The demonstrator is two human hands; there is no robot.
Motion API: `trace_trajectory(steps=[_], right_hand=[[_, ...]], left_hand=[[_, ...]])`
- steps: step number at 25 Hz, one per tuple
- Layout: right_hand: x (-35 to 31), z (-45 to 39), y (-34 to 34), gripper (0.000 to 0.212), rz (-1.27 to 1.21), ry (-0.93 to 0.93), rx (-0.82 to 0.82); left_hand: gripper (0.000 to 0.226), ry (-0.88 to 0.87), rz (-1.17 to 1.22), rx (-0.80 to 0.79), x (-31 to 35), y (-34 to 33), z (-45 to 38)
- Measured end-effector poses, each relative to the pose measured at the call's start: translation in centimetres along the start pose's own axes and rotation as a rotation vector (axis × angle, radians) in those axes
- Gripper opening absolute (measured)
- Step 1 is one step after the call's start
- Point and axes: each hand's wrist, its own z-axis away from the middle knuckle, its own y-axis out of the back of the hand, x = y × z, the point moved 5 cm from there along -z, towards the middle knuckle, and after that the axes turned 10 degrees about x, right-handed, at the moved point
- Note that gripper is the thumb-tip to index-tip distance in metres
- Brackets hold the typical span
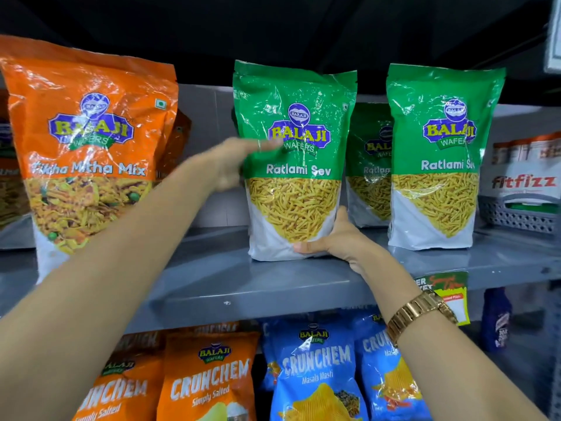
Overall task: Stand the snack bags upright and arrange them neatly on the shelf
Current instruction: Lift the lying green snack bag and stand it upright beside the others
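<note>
A green Ratlami Sev bag (293,165) stands upright in the middle of the grey shelf (212,278). My left hand (233,165) grips its left edge with the thumb across the front. My right hand (331,238) holds its lower right corner. A second green Ratlami Sev bag (440,159) stands upright to the right, and a third green bag (368,165) stands behind, between the two. At the left, an orange Tikha Mitha Mix bag (88,153) stands near the shelf's front edge, with another orange bag (174,141) partly hidden behind it.
A grey basket (516,214) with Fitfizz packs sits at the shelf's far right. Orange Crunchem bags (206,381) and blue Crunchem bags (315,375) fill the shelf below. A price tag (449,287) hangs on the shelf's front edge.
</note>
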Motion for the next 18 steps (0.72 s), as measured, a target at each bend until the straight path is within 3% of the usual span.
trace_trajectory(steps=[3,7,10,14,16,18], right_hand=[[0.2,-0.2,0.0,0.118,0.010,-0.012,0.015],[0.6,-0.8,0.2,0.120,0.003,-0.036,0.045],[1.0,-1.1,0.3,0.120,-0.008,-0.044,0.078],[1.1,-1.3,0.4,0.122,-0.102,-0.022,0.106],[0.7,-0.9,0.7,0.116,-0.214,-0.015,0.128],[0.0,-0.5,2.2,0.090,-0.325,0.036,0.277]], left_hand=[[0.022,0.039,0.014,-0.045,-4.5,-0.9,0.3],[0.043,0.036,0.095,-0.013,-5.7,-1.5,-0.4],[0.032,0.024,0.142,0.039,-5.8,-1.8,-0.4],[0.042,0.011,0.140,0.070,-6.1,-2.0,-0.1],[0.044,-0.073,0.166,0.185,-5.5,-1.5,0.4],[0.042,-0.327,0.065,0.495,-4.2,0.3,1.4]])
